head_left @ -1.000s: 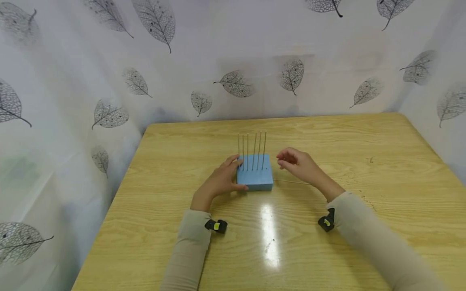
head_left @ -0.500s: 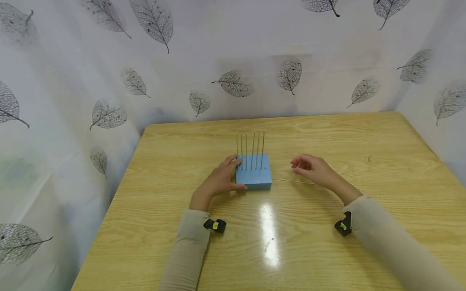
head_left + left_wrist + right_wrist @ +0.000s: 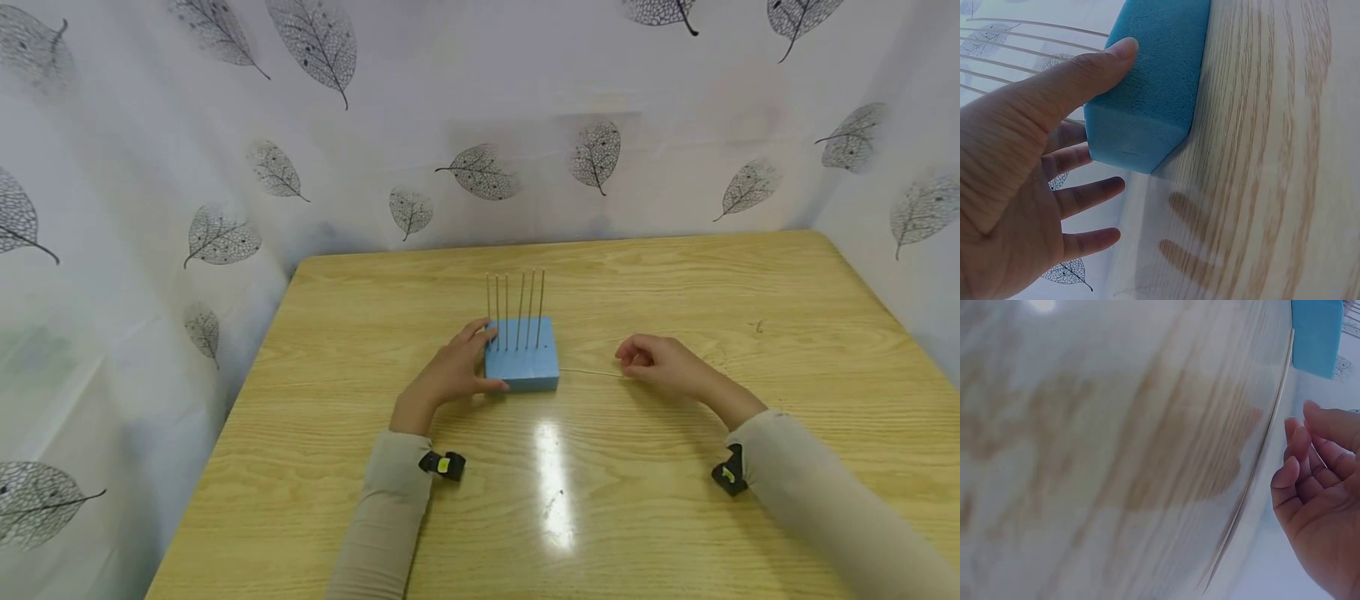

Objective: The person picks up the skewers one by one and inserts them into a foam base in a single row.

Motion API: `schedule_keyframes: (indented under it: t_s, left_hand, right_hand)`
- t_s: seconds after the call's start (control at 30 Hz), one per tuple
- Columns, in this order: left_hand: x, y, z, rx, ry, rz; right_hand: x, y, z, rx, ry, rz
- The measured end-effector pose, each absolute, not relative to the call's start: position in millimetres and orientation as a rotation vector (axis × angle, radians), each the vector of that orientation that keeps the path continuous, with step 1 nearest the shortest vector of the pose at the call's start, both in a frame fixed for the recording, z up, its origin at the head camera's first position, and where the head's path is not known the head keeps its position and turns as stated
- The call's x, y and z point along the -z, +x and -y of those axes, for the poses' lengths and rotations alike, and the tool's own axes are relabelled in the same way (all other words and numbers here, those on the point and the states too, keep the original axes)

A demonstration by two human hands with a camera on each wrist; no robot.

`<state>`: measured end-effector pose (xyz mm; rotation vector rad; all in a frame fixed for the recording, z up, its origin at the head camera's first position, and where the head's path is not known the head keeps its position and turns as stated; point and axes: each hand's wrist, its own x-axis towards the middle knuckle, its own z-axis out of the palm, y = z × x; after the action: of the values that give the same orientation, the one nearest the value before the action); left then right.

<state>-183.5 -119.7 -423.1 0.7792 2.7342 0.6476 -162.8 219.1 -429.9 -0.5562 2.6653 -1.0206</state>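
Note:
A blue foam block [image 3: 522, 367] sits mid-table with several thin metal rods [image 3: 517, 308] standing upright in it. My left hand [image 3: 465, 368] steadies the block from its left side. The thumb [image 3: 1079, 75] lies flat along its front face and the fingers are spread straight. One more thin rod [image 3: 588, 372] lies flat on the table right of the block. My right hand [image 3: 656, 362] rests low by that rod's right end with its fingers loosely curled. In the right wrist view the rod [image 3: 1260, 456] runs just clear of the fingertips [image 3: 1288, 472], and the hand holds nothing.
The wooden table [image 3: 675, 283] is ringed on the left, back and right by a white leaf-print curtain [image 3: 225, 167]. Black wrist cameras sit at my left cuff [image 3: 444, 465] and right cuff [image 3: 727, 477]. A glare patch [image 3: 553, 467] lies in front of the block.
My right hand has moved from beside the block's upright rods, right and down to the table, by the lying rod. The left hand and the block have stayed put.

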Motion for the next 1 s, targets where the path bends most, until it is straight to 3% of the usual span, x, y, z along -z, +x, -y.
schedule_keyframes:
  t_s: [1.0]
  left_hand:
    - [423.8,-182.6,119.9,-0.627,0.791,-2.747]
  right_hand:
    - [434.8,-158.8,-218.0,0.769,-0.73,-2.789]
